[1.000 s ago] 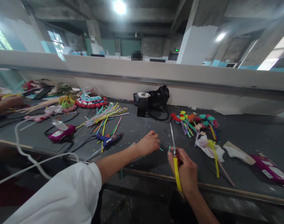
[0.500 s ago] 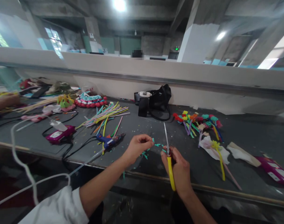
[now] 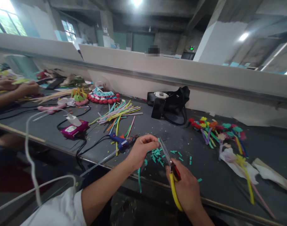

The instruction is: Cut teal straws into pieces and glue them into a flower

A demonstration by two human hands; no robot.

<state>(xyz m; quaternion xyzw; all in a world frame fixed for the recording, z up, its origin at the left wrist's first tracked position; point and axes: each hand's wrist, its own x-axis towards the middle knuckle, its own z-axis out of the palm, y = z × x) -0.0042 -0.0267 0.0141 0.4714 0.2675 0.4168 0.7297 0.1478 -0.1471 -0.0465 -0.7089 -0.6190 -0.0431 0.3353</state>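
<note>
My left hand [image 3: 144,149] is closed in a pinch on a small teal strip [image 3: 158,140], whose tip shows past the fingertips. In my right hand [image 3: 186,182] are scissors [image 3: 166,153] with yellow handles, their blades pointing up and left to the strip. Whether the blades touch it I cannot tell. Beneath my hands lie many short teal pieces [image 3: 156,155], scattered on the dark table [image 3: 143,127]. A longer green strip [image 3: 140,180] hangs over the table's front edge, below my left wrist.
Left of my hands lie a blue glue gun [image 3: 121,141], a bundle of coloured strips [image 3: 119,112] and a purple power strip [image 3: 74,129]. At the back sits a black bag [image 3: 178,100]; colourful flowers [image 3: 211,125] lie to the right. A co-worker's hands [image 3: 27,89] are at far left.
The scissors' tips have swung left to my left fingertips, and my right hand has come closer to the left. The view has turned slightly left, shifting the scene to the right.
</note>
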